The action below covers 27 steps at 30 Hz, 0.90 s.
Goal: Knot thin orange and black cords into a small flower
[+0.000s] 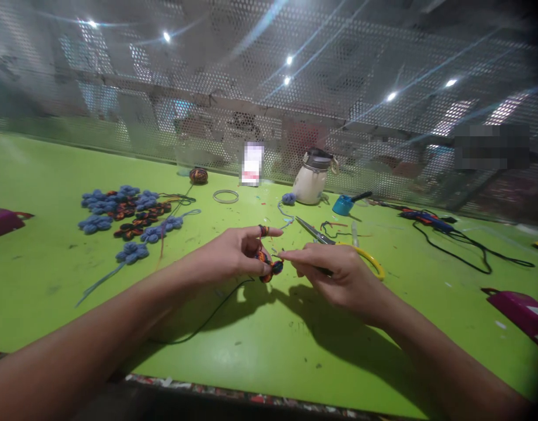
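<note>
My left hand [234, 254] pinches a small crocheted piece [269, 268] of orange, red and dark yarn above the green table [260, 345]. Multicoloured yarn is wound round the left index finger, which points right. My right hand [334, 272] is closed on a thin crochet hook [280, 255] whose tip meets the piece. A dark yarn strand [207, 318] trails from the piece down toward the table's front edge.
Blue and dark-orange crocheted flowers [128, 216] lie at left. Scissors with yellow handles [339, 245], a yarn ball [199, 175], a clear ring [226, 196], a white jar [311, 178], a blue cup [344, 204] and a black cord [462, 245] lie beyond. Magenta objects [521, 313] sit at both sides.
</note>
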{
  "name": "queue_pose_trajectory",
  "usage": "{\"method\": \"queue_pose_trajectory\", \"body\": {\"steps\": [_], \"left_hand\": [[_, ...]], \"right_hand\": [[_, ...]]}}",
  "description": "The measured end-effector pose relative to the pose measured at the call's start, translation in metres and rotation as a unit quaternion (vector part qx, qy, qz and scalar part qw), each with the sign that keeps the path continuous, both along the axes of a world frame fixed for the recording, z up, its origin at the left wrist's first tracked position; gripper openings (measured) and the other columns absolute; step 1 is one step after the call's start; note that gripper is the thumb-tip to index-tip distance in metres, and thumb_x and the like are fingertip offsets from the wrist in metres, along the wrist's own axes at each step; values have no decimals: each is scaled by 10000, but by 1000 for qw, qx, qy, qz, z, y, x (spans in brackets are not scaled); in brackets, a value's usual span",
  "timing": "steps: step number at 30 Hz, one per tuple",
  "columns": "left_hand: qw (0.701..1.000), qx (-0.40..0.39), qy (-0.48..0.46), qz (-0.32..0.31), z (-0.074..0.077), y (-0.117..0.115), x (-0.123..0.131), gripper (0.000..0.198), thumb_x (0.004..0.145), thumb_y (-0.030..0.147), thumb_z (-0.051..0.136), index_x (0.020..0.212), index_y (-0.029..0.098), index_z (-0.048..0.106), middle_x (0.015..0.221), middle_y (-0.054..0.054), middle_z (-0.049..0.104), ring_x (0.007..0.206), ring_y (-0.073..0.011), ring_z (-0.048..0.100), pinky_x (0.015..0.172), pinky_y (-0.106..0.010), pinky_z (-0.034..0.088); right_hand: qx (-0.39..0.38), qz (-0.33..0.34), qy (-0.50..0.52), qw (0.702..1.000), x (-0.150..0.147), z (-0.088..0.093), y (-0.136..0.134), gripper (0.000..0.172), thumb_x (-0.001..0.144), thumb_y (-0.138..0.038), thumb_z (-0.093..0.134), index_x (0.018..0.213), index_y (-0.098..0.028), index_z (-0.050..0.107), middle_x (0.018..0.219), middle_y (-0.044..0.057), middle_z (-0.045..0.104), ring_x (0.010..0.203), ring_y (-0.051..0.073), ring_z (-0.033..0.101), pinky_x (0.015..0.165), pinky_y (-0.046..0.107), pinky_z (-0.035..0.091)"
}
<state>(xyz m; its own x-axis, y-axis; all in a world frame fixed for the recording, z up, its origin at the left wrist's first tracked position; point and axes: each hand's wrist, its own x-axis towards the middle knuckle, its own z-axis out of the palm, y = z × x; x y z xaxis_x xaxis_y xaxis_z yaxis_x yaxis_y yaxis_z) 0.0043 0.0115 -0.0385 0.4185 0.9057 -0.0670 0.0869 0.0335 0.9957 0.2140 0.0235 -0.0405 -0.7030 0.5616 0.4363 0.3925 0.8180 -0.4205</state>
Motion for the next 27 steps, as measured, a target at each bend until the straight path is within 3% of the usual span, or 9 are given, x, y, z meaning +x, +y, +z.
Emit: {"method": "queue_pose_trajectory", "body": {"steps": [12,18,27], "left_hand": [[997,-24,26,-63,1,-5,-1,526,683,120,640,1198,121,536,716,1,608,650,-133,541,665,-294,386],[997,-33,15,-75,-2,-3,-1,482,675,102,636,1152,112,575,717,-17,636,663,-145,573,691,-303,415],[997,-46,34,-54,-6,-3,3,493,628,104,646,1118,103,587,655,-2,622,606,-139,552,654,-303,413]], "right_hand": [[-2,103,-78,992,13,12,4,301,862,-83,486,1056,-192,688,659,21,604,558,103,526,520,223,342],[-7,111,-108,988,13,11,2,313,863,-76,474,1042,-207,694,688,19,600,579,100,520,534,223,342],[54,75,-197,976,10,12,-7,431,817,-30,468,1093,-292,671,684,12,570,570,112,469,534,242,290]]}}
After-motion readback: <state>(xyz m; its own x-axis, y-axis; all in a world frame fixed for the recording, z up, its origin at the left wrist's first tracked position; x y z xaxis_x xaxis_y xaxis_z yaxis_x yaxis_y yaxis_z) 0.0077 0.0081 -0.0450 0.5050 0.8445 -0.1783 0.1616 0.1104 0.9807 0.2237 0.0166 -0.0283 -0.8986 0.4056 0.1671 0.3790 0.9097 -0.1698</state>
